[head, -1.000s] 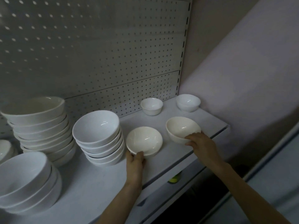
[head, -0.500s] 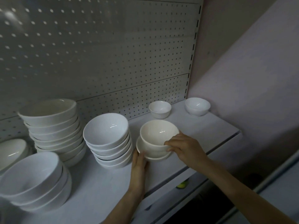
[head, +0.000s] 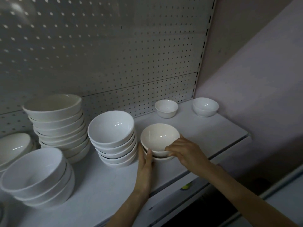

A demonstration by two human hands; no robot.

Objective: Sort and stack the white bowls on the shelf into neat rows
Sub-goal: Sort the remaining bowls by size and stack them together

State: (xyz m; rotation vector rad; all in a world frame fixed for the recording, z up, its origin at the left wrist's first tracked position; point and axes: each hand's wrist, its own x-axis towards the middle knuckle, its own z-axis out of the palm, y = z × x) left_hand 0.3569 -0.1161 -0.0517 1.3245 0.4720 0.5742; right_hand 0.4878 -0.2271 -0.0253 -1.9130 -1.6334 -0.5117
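A cream bowl (head: 159, 138) sat nested in a second cream bowl (head: 162, 158) near the front middle of the white shelf (head: 205, 133). The right hand (head: 185, 151) pinched the upper bowl's near rim with curled fingers. The left hand (head: 145, 164) rested straight fingers against the lower bowl's left side. A stack of white bowls (head: 114, 140) stood just beside on the left, with a taller stack (head: 59, 126) beyond it. A small bowl (head: 166, 108) and a second small bowl (head: 205, 107) stood apart at the back by the pegboard (head: 114, 54).
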